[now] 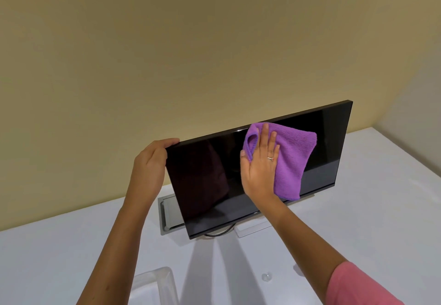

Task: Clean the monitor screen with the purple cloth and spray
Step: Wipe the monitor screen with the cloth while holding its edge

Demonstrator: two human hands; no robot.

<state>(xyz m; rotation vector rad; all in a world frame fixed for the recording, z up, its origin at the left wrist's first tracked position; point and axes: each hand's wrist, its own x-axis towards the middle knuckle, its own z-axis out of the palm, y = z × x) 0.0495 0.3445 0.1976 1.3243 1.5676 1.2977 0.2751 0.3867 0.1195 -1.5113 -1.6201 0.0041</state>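
Right hand [259,161] flat, fingers straight, pressing purple cloth [291,161] against upper middle of dark monitor screen [202,180]. Left hand [150,161] gripping monitor's top left corner, fingers curled over the edge. Monitor upright near back edge of white surface [358,221], tilted slightly back, black cable [219,233] below its lower edge. Clear plastic container [155,283] at front edge of surface. Pink sleeve [353,285] on right arm
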